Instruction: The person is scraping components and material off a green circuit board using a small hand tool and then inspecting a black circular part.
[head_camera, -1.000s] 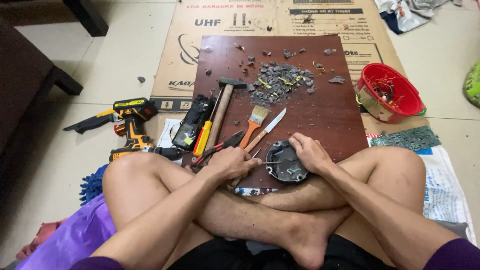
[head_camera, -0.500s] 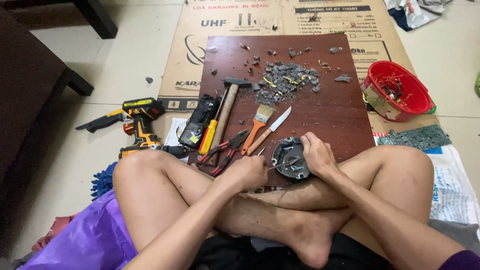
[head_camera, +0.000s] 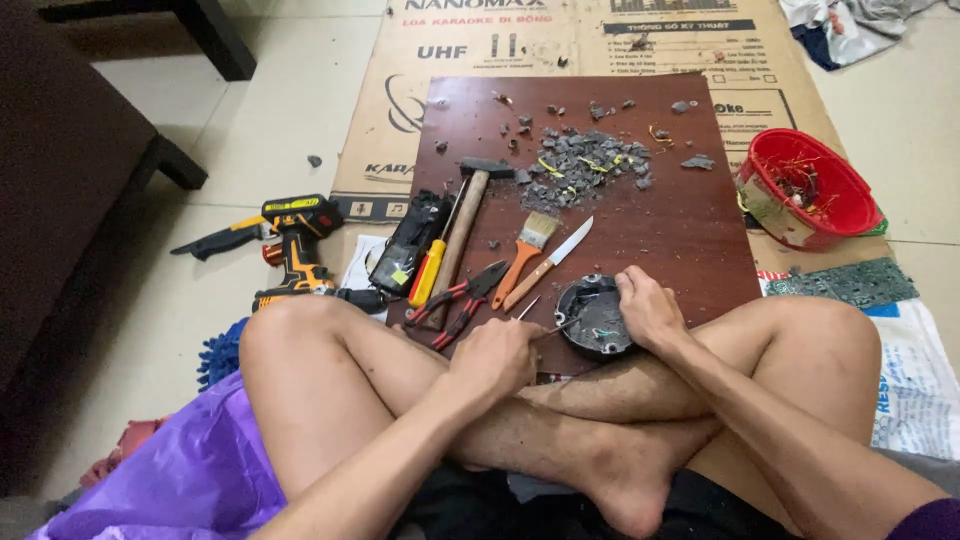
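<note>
Sitting cross-legged, the person clenches the left hand around a thin metal tool, its long axis pointing right into the round dark casing; the right hand grips the casing's right rim, steadying it on the brown board.

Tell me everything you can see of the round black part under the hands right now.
The round black part is a shallow, dark, dish-like shell, plastic or metal by its look, lying open side up on the near edge of the brown board. Thin coloured wires and small fittings show inside. The right hand grips its right rim, and the left hand pokes a thin metal tool into its left side. It sits just beyond the crossed legs.
</note>
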